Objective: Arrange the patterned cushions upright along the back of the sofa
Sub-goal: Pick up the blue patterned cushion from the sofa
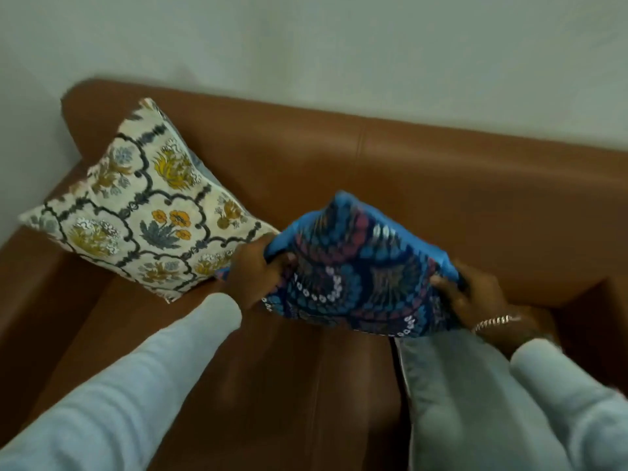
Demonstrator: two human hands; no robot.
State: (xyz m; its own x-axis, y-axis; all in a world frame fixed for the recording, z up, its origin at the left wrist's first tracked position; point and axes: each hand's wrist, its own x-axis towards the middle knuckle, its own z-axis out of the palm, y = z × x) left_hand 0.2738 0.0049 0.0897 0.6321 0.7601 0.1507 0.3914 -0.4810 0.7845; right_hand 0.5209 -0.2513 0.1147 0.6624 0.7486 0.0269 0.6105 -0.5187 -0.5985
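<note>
A blue cushion (360,266) with a pink and white scale pattern is held above the seat of the brown leather sofa (441,185), in front of its backrest. My left hand (255,270) grips its left edge and my right hand (472,294), with a bracelet at the wrist, grips its right edge. A cream cushion (146,205) with yellow flowers and dark lattice lines leans tilted in the sofa's left corner, against the backrest and armrest. Its right corner nearly touches my left hand.
A pale grey cushion (458,396) lies on the seat at lower right, under my right sleeve. The sofa's left armrest (30,266) and right armrest (598,300) bound the seat. A plain light wall (339,45) rises behind the backrest.
</note>
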